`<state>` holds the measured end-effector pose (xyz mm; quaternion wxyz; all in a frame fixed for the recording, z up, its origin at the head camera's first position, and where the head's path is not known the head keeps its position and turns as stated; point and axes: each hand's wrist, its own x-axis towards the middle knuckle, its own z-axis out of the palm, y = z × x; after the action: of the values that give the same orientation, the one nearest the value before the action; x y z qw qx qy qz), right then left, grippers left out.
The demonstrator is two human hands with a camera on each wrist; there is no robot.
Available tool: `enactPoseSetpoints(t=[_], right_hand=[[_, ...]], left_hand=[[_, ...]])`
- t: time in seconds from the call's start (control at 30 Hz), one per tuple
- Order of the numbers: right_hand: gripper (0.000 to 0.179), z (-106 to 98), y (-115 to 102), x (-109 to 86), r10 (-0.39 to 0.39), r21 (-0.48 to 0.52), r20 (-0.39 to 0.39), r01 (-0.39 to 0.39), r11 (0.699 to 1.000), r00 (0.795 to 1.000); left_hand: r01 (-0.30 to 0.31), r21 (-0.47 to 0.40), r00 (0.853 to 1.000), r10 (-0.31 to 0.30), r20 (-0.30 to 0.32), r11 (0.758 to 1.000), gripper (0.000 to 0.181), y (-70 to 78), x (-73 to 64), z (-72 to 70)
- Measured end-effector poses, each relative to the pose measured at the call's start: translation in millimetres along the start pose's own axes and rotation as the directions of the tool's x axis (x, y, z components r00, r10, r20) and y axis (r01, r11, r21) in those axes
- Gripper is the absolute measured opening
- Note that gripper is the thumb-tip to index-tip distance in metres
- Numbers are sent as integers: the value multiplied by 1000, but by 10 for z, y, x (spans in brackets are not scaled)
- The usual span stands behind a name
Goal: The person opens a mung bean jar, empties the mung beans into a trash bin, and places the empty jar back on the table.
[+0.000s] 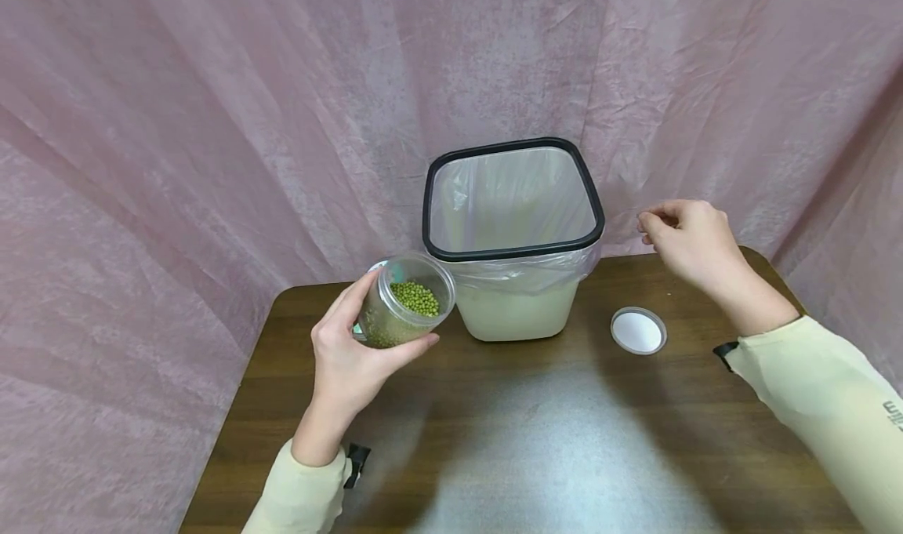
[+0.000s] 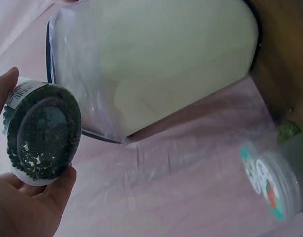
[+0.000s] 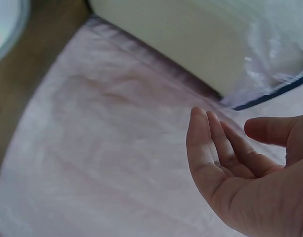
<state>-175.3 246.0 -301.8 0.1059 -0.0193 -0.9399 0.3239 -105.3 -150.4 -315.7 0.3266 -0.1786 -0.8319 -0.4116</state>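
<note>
My left hand (image 1: 349,354) grips a clear plastic jar (image 1: 374,314) of green beans (image 1: 416,299), its uncovered mouth tilted toward the bin and toward me. In the left wrist view the jar's base (image 2: 45,133) shows, with fingers on its side and a barcode label near the rim. Just right of the jar stands a pale bin (image 1: 518,310) with a black rim and a clear liner bag. My right hand (image 1: 694,240) hovers right of the bin, fingers loosely bent. Nothing shows between thumb and fingers in the right wrist view (image 3: 240,163).
A round lid (image 1: 638,330) with a white inside lies on the wooden table (image 1: 536,440), right of the bin. Another clear jar with a printed lid (image 2: 270,182) stands left of the bin, mostly hidden behind the held jar in the head view. Pink curtain (image 1: 317,110) hangs behind.
</note>
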Motion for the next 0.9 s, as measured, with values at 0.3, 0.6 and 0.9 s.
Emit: enactPoseSetpoints(t=[0.3,0.6,0.9], right_hand=[[39,-195,-449,179,-7,-70,54,11,997,998],[34,-139,-734,349,14,-120,156,5,993,988],[35,-171,-720,389,56,-122,172,-35,992,984]], left_hand=[[-19,-14,999,19,-33,1000,85,182,219,-79],[-27,54,999,29,-42,998,86,-88,372,-132],[-63,127,997,68,-32,990,89,-318,658,-59]])
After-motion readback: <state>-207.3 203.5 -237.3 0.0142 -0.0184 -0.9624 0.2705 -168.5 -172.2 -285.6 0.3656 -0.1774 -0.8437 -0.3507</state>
